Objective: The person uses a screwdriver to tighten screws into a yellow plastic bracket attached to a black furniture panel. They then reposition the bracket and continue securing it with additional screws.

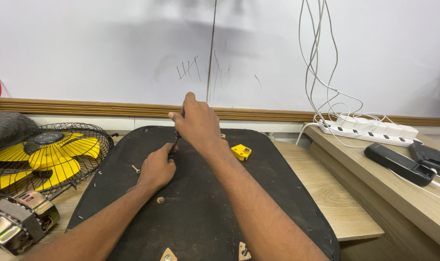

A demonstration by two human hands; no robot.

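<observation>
Both hands are bunched up on a thin black tool (pixel 175 141), probably a screwdriver, standing nearly upright on the black panel (pixel 258 193). The right hand (pixel 196 123) is closed around the top of it, fingers curled over the handle so you barely see any of it. The left hand (pixel 157 169) sits lower, fingers pinched in around the shaft right where it meets the panel. The tip is hidden, so I can't tell what it's sitting in.

The tool is toward the far-middle of the panel. Just left of the left hand there's a loose screw (pixel 136 169) lying on the panel, close but not touching. Right of the right wrist is a small yellow bracket (pixel 241 152), also on the panel, near but apart.

Room-wise: the panel's near half is mostly taken up by the two forearms. Off the panel's left edge is a yellow fan (pixel 46 154) in a black wire cage, and closer in on that side a metal motor part (pixel 17 220). Past the panel's right edge there's bare wooden table (pixel 345 212), then a raised shelf with a power strip (pixel 369 131) and white cables. Behind the panel's far edge is the wall.
</observation>
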